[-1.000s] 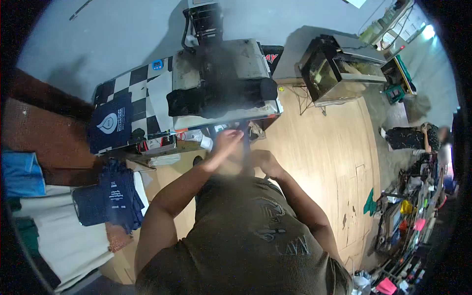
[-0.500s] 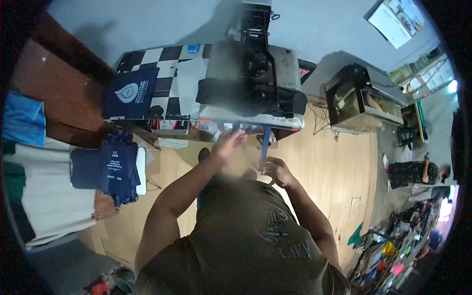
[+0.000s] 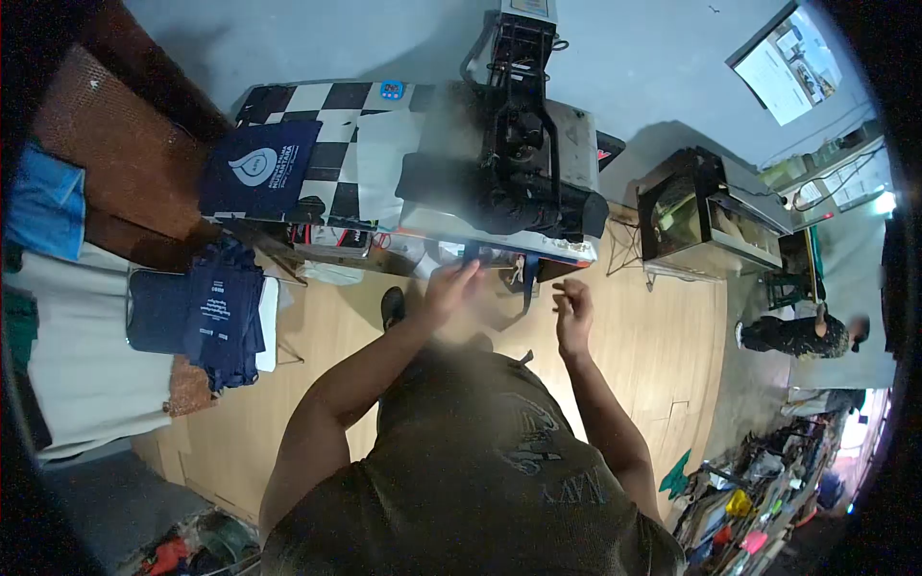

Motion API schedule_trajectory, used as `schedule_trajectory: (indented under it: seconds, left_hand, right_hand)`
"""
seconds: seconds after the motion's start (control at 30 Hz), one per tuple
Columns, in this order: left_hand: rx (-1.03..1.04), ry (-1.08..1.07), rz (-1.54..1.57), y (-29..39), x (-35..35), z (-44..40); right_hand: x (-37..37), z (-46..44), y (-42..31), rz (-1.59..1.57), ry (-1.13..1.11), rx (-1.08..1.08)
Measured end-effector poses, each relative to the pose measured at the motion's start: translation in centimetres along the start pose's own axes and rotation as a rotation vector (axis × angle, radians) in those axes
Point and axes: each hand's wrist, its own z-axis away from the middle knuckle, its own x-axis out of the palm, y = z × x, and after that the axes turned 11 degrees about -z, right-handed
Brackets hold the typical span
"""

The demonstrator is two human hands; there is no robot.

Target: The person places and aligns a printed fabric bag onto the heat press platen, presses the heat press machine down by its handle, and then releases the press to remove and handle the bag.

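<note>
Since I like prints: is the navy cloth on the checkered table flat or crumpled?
Flat: the navy cloth has straight edges and its white logo shows whole.

A narrow navy-blue fabric strap (image 3: 528,280) hangs below the front edge of the heat press (image 3: 499,236), toward its right half. It looks flat and plain, dropping nearly straight from the press before its lower end bends leftward in a thin curve. A short navy band (image 3: 471,251) shows farther left under the same press edge; haze hides whether it joins the strap, and the press covers their upper ends.
</note>
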Motion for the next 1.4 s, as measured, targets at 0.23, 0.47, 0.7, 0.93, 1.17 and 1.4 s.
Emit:
schedule_trajectory:
  seconds: [0.23, 0.47, 0.7, 0.93, 1.17, 1.4]
  left_hand:
    - [0.091, -0.162, -0.115, -0.2, -0.6, 0.8]
    - [-0.045, -0.274, -0.135, -2.8, -2.2, 1.4]
    - [0.419, -0.414, -0.292, -1.6, -3.2, 3.4]
    - [-0.163, -0.281, -0.008, -0.9, -2.6, 3.7]
    - [-0.007, -0.224, -0.240, -7.3, -5.0, 1.3]
    - [-0.220, -0.289, 0.061, -4.3, -4.3, 1.3]
  right_hand:
    - [8.4, -3.4, -2.7, -0.097, -0.301, 0.153]
    - [12.8, -4.6, 0.3, -0.196, -0.420, 0.344]
    - [12.4, -4.2, 2.4, -0.050, -0.388, 0.240]
    - [9.9, -1.7, -3.1, 0.211, -0.183, -0.122]
    - [4.7, -2.8, -0.1, -0.283, 0.143, 0.285]
    - [3.6, -3.0, -0.3, -0.476, -0.055, 0.420]
